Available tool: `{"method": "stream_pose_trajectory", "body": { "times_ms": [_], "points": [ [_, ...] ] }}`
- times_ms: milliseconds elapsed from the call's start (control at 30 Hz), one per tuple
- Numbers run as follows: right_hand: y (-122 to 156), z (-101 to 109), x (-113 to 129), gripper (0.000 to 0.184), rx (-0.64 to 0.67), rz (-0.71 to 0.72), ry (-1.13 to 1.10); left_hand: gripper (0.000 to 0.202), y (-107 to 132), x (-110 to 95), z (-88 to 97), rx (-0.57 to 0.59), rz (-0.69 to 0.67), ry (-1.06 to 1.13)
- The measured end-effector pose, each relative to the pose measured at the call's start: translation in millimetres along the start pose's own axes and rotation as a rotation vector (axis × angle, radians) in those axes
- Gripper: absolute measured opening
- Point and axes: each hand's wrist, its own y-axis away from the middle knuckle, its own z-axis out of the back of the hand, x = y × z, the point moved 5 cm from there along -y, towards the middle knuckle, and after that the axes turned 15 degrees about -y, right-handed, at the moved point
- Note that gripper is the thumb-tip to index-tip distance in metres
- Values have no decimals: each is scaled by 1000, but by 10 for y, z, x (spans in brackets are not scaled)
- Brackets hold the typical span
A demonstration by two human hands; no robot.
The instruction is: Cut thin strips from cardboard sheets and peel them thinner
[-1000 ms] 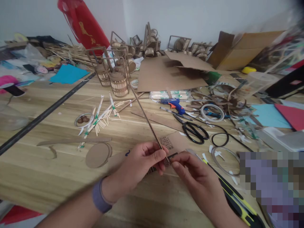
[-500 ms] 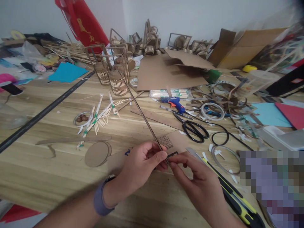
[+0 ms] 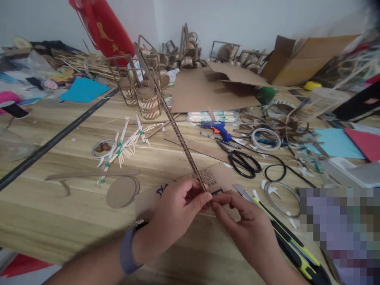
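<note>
A long thin strip of corrugated cardboard [image 3: 172,120] slants up and away to the left from my hands. My left hand [image 3: 178,211] pinches its near end between thumb and fingers. My right hand [image 3: 240,221] pinches the same end from the right, its fingertips meeting the left thumb. Both hands hover just above a flat piece of printed cardboard [image 3: 213,178] lying on the wooden table [image 3: 59,213]. A purple band sits on my left wrist.
A yellow-and-black utility knife [image 3: 285,239] lies right of my hands. Black scissors [image 3: 242,162], a blue glue gun [image 3: 218,130], tape rolls [image 3: 265,139], cardboard discs [image 3: 121,192], sticks [image 3: 127,144] and small slatted lanterns [image 3: 147,101] lie beyond. A black rail [image 3: 56,140] crosses the left.
The strip's far end has swung upward and leftward, so it stands steeper now. Both hands stay pinched on its near end and have shifted slightly.
</note>
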Motion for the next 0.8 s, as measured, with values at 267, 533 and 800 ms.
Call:
{"method": "stream_pose_trajectory", "body": {
  "times_ms": [267,533,800],
  "points": [
    [-17,-1,-18,18,49,-2,46,19,2,0,0,12,-13,-34],
    [-5,-28,-17,20,109,54,125,19,-8,-2,-37,63,56,99],
    [30,-66,3,20,105,171,185,28,-40,25,-57,86,98,173]
  ]
}}
